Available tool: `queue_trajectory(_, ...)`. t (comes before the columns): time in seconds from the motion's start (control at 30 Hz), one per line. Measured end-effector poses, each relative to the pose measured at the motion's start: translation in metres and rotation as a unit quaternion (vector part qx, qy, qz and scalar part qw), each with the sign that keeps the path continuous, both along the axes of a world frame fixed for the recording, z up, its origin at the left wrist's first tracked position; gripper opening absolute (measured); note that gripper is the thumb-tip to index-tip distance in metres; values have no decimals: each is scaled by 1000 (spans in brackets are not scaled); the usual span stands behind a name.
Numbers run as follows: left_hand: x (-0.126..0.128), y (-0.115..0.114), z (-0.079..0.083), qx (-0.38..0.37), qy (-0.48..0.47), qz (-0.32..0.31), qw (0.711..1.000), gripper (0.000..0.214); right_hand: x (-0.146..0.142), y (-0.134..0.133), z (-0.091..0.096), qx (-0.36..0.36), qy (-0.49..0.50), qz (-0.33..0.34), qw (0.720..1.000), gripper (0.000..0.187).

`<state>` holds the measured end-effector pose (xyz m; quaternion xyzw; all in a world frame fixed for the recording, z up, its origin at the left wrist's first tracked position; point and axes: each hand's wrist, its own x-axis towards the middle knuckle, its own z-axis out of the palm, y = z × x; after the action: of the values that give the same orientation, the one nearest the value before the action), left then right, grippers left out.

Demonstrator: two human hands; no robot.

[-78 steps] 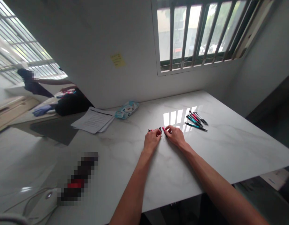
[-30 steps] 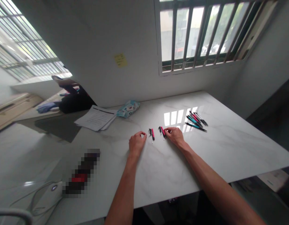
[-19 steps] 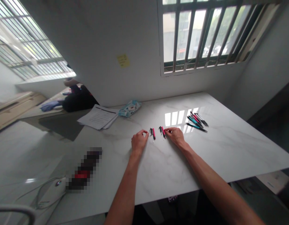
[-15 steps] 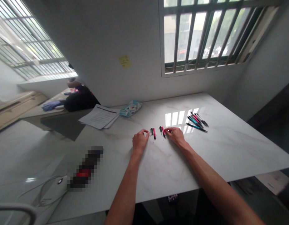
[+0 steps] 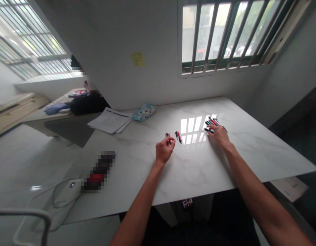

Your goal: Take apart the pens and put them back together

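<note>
My right hand (image 5: 219, 136) is at the group of pens (image 5: 211, 121) on the right part of the table. Its fingers and thumb close round a dark teal pen (image 5: 208, 130) at the near side of the group, and the hand hides part of the pens. My left hand (image 5: 165, 150) hovers by the middle of the table, fingers curled and a little apart from the thumb, with nothing seen in it. It partly covers one set of red and black pen parts (image 5: 169, 135). A second set of red and black pen parts (image 5: 178, 137) lies just to its right.
Printed papers (image 5: 110, 120) and a blue-white soft packet (image 5: 144, 112) lie along the wall. At left are a blurred-out dark object (image 5: 99, 172) and a white device with a cable (image 5: 68, 193). A yellow note (image 5: 138, 59) is stuck on the wall.
My right hand has left the red and black pen parts and moved right to the group of pens. My left hand has shifted right, over the left set of parts. The view has tilted slightly.
</note>
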<state>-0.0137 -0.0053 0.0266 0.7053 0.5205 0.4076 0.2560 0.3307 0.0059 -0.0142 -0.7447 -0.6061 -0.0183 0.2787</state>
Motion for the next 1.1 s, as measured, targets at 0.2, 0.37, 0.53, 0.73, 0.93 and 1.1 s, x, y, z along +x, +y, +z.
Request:
queue_trajectory(0.2,3,-14,-10,-199,-291,-123,927,37,-4,-4,2,9,-10,86,996,27)
queue_trajectory(0.37,-2,-12,1,-343,-412,-187,823,49,-68,-41,50,114,35,245,962,29)
queue_trajectory(0.53,-4,-16,2,-442,-403,-248,762,63,-156,-90,70,103,85,444,886,35)
queue_trajectory(0.73,1,-15,1,-373,-361,-239,821,54,-175,-92,59,105,211,421,876,20)
queue_trajectory(0.93,7,-19,6,-316,-307,-232,867,55,-148,-68,42,97,235,176,951,52)
queue_trajectory(1.1,9,-23,2,-331,-243,-279,868,50,-153,-63,19,-18,290,231,928,63)
